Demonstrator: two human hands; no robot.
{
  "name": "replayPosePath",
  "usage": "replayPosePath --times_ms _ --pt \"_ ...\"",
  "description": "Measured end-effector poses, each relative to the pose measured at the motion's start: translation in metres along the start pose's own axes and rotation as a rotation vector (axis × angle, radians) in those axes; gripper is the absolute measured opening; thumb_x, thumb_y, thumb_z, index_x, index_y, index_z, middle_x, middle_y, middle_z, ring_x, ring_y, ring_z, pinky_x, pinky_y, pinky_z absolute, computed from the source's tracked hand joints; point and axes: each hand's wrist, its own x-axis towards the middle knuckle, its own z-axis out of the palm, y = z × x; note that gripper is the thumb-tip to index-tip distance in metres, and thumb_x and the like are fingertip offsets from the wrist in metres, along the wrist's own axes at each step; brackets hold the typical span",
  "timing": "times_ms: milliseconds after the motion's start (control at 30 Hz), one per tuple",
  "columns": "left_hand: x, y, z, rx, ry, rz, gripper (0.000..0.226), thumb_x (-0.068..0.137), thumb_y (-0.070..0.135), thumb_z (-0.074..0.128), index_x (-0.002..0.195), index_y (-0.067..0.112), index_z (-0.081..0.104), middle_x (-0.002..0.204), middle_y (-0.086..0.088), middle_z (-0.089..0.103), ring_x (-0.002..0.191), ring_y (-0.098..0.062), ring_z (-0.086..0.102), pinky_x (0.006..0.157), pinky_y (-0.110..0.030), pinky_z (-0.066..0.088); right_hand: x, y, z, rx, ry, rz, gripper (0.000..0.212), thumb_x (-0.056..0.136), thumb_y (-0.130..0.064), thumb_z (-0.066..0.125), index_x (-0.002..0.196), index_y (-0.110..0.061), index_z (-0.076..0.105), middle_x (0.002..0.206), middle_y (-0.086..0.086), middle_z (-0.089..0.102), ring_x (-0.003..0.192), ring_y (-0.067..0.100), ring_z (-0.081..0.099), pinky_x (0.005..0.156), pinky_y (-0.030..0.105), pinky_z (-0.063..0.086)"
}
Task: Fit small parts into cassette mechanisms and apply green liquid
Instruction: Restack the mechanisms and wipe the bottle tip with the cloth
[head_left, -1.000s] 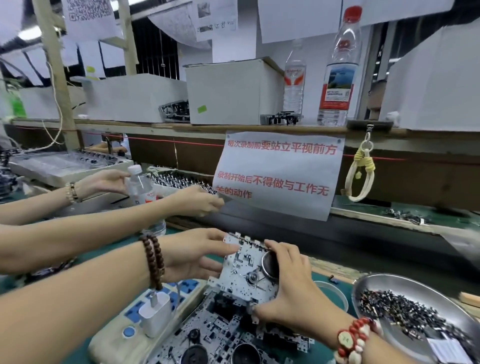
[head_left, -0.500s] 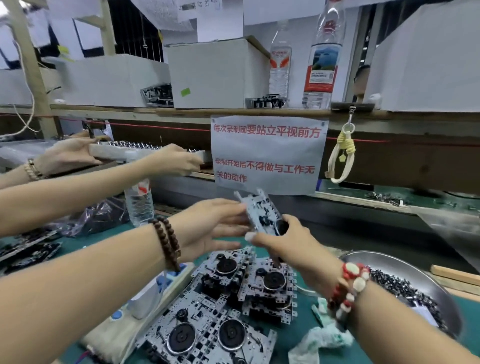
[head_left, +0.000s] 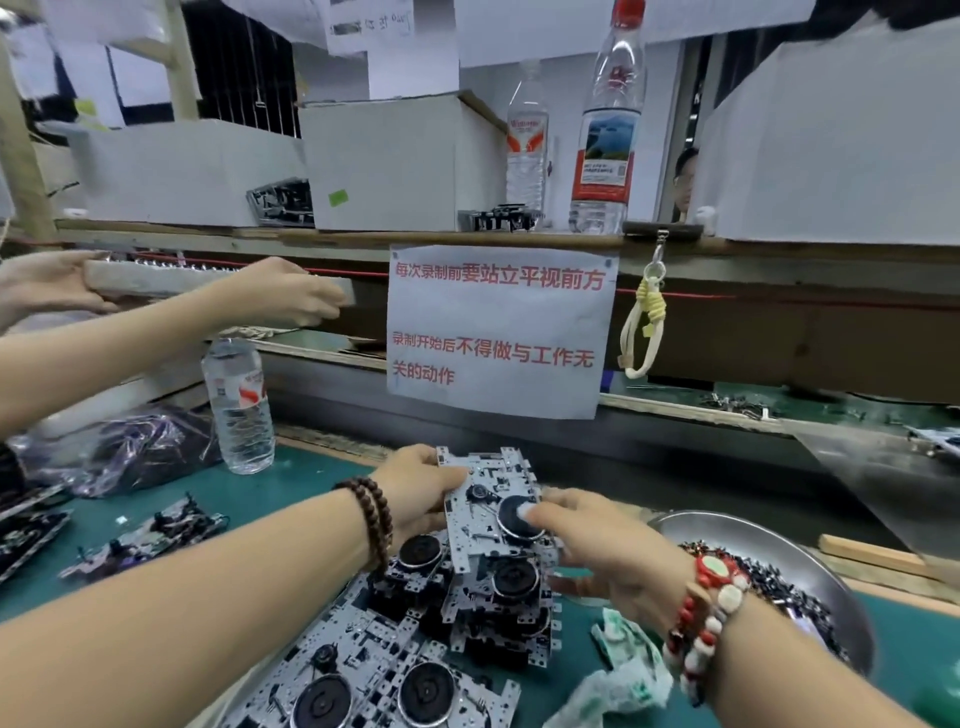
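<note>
One cassette mechanism is held over the stack of mechanisms, gripped at its left edge by the left hand, with right hand fingers curled on the black wheel. Likely the handling step; next, a small part must be picked from the metal bowl, which is seen holding dark small parts. No green liquid container is visible.

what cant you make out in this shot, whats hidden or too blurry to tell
Head view:
- Underside of the held cassette mechanism: faces away, hidden.
- Left hand fingers: tucked behind the plate.
- Whether a small part sits under the right hand fingertip on the black wheel: covered.
- Green liquid container: none identifiable; only a green-stained rag shows.
- Parts in the metal bowl: too small, partly behind the wrist.
- Tray carried by another person: motion-blurred.
</note>
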Motion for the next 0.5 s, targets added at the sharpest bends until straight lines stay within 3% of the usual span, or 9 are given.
replayPosePath --times_ms 133,200,267,367,433,500 --pt "0.019 -0.006 0.007 0.115 -0.055 -0.044 0.042 0.092 0.009 0.055 0.131 -0.002 0.042 0.094 -0.008 0.056 0.083 -0.019 0.055 0.07 -0.029 0.052 0.004 0.008 0.0 0.062 0.028 0.024 0.035 0.093 -0.02 0.052 0.127 -0.016 0.048 0.12 0.009 0.053 0.069 0.011 0.049 0.05 0.021 0.051" --pt "0.026 -0.01 0.013 0.179 -0.082 -0.051 0.035 0.093 0.009 0.053 0.126 0.001 0.048 0.087 -0.004 0.055 0.076 -0.012 0.052 0.063 -0.023 0.051 0.004 0.015 -0.002 0.075 0.032 0.053 0.04 0.093 -0.018 0.053 0.13 -0.011 0.044 0.115 0.004 0.049 0.065 0.011 0.05 0.054 0.023 0.054" --pt "0.031 -0.013 0.018 0.26 -0.104 -0.042 0.028 0.094 0.012 0.052 0.122 0.012 0.049 0.084 0.002 0.051 0.073 -0.009 0.049 0.065 -0.023 0.05 0.005 0.023 -0.004 0.09 0.036 0.079 0.045 0.091 -0.016 0.056 0.132 -0.005 0.041 0.106 0.003 0.044 0.066 0.011 0.05 0.056 0.024 0.055" --pt "0.04 -0.015 0.02 0.468 -0.093 0.04 0.041 0.094 0.02 0.053 0.133 0.012 0.045 0.109 -0.006 0.059 0.094 -0.019 0.059 0.084 -0.031 0.05 0.004 0.024 -0.004 0.085 0.052 0.095 0.05 0.09 -0.015 0.059 0.133 -0.002 0.039 0.112 0.006 0.045 0.076 0.014 0.053 0.054 0.024 0.054" --pt "0.042 -0.015 0.018 0.605 -0.07 0.079 0.046 0.093 0.024 0.054 0.136 0.013 0.044 0.129 -0.007 0.054 0.105 -0.018 0.059 0.089 -0.03 0.047 0.004 0.025 -0.002 0.062 0.045 0.103 0.053 0.09 -0.017 0.06 0.135 -0.004 0.036 0.119 0.009 0.045 0.084 0.015 0.055 0.053 0.023 0.053" --pt "0.043 -0.018 0.014 0.675 -0.069 0.105 0.046 0.093 0.025 0.055 0.136 0.015 0.044 0.136 -0.005 0.05 0.112 -0.017 0.056 0.096 -0.029 0.044 0.002 0.025 0.003 0.034 0.005 0.111 0.056 0.09 -0.019 0.058 0.138 -0.005 0.033 0.11 0.007 0.05 0.086 0.016 0.056 0.052 0.022 0.052"
